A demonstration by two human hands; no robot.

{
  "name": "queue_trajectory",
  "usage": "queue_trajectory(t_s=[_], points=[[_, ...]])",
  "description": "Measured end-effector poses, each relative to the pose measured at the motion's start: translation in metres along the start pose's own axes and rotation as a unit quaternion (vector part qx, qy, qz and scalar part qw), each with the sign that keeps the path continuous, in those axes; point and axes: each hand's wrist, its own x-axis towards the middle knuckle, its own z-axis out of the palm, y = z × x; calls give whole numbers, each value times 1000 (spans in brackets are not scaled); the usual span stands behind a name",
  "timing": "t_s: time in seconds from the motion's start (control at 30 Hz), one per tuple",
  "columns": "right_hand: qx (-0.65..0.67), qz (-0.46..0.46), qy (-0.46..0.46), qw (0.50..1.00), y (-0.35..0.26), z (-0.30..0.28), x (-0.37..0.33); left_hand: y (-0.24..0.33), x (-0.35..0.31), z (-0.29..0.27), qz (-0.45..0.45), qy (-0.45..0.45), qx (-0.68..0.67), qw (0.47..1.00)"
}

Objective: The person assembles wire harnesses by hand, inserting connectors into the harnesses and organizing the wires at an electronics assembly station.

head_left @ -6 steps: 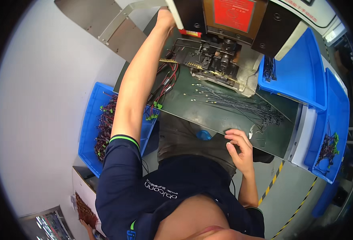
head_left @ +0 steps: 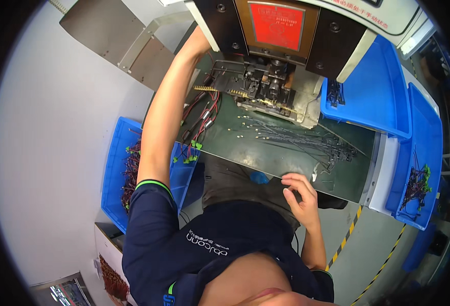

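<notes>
My left arm stretches forward past the left side of a terminal crimping machine (head_left: 273,84). Only the wrist and back part of my left hand (head_left: 199,42) show; the fingers are hidden behind the machine's dark side panel. My right hand (head_left: 302,198) hovers by the near edge of the green worktop (head_left: 245,153), empty, fingers loosely curved and apart. Beyond it lies a spread bundle of black wires (head_left: 306,140) with small metal ends. Below my left forearm, red and black cables (head_left: 204,120) with green connectors lie at the worktop's left end.
A blue bin (head_left: 113,173) full of dark red wires with green connectors stands at the left. On the right are a blue tray (head_left: 373,97) holding black parts and another blue bin (head_left: 406,153) with wires. A metal bracket (head_left: 133,51) juts out at upper left.
My left hand has gone slightly farther behind the machine's side panel. The whole view has shifted a little; my right hand keeps nearly the same pose by the edge.
</notes>
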Motion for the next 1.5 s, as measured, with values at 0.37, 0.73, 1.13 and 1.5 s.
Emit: queue_trajectory(t_s=[0.37, 0.73, 1.13, 1.5], points=[[-43, 12, -2, 999, 2, 9, -5, 14, -241, -49, -65, 13, 371, 926], [-287, -137, 23, 948, -15, 28, 53, -23, -257, -38, -86, 20, 489, 868], [-511, -167, -17, 843, 10, 48, 138, 19, -303, -76, -7, 278, 434, 857], [-354, -139, 156, 912, -84, -19, 104, 41, -346, -125, -47, 216, 22, 975]])
